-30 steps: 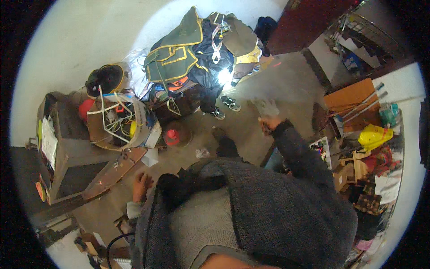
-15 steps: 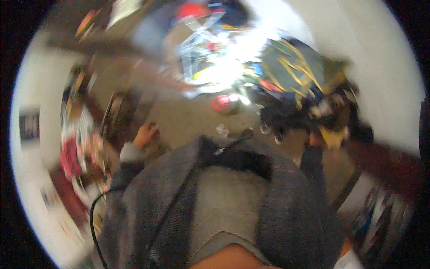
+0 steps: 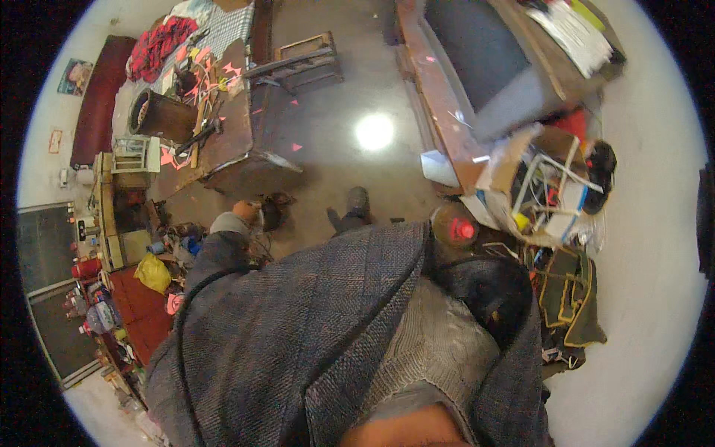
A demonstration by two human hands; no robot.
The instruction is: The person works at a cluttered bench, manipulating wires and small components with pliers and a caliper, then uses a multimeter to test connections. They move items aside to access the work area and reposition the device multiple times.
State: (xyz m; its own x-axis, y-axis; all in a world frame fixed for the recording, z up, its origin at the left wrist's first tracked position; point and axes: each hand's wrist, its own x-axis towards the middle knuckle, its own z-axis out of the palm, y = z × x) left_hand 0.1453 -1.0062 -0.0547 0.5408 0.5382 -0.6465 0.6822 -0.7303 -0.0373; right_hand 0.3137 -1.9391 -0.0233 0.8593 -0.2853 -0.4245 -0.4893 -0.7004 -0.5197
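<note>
My left hand hangs low at my left side, below a pale grey cuff and dark sleeve. Next to it is a dark, rounded thing whose kind I cannot make out, and whether the fingers touch it is unclear. The fingers are small and partly hidden, so their pose cannot be read. My right hand is out of sight, behind my jacket or outside the picture. One dark shoe of mine shows on the floor ahead. Close by on the right stands a large bottle with a red cap.
Ahead on the left, a wooden table carries pink paper cut-outs and a dark cylindrical container. A wooden stool stands beyond it. Along the right are a wooden-framed seat, a filled cardboard box and a green bag with yellow trim.
My view has swung left, so the box and green bag now lie farther right. The table and stool have come into view. My right hand has left the picture.
</note>
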